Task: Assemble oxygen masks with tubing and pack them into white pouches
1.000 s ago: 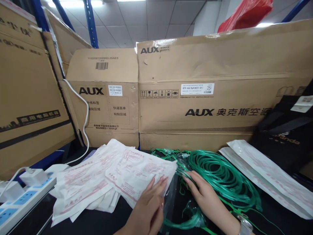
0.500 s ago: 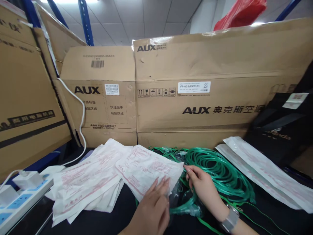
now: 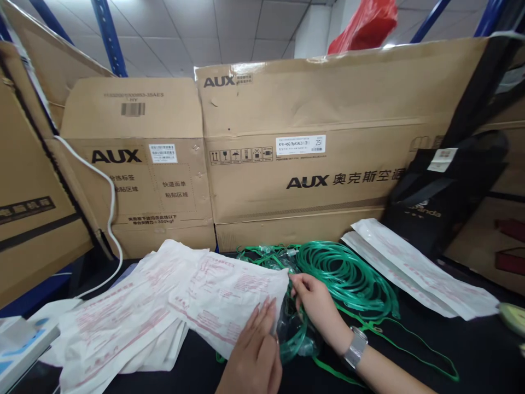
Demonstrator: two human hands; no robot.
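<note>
A white pouch (image 3: 225,293) with red print lies flat in front of me, its left end over other pouches. My left hand (image 3: 256,347) rests on its lower right part, fingers stretched out and close together. With thumb and fingers closed, my right hand (image 3: 309,295) pinches the pouch's upper right corner. A metal watch (image 3: 356,347) is on the right wrist. Just behind and beside the right hand lies a coil of green clear tubing (image 3: 344,276). Clear plastic parts with green tubing (image 3: 293,345) sit partly hidden between my hands.
More printed white pouches (image 3: 115,312) are piled at the left, beside a power strip (image 3: 27,350) with a white cable (image 3: 112,202). Two long pouches (image 3: 422,268) lie at the right, before a black bag (image 3: 426,202). Cardboard boxes (image 3: 246,224) wall off the back.
The view has turned to the right, so everything appears shifted left. Both hands keep their places on the pouch, with the right hand still pinching its corner.
</note>
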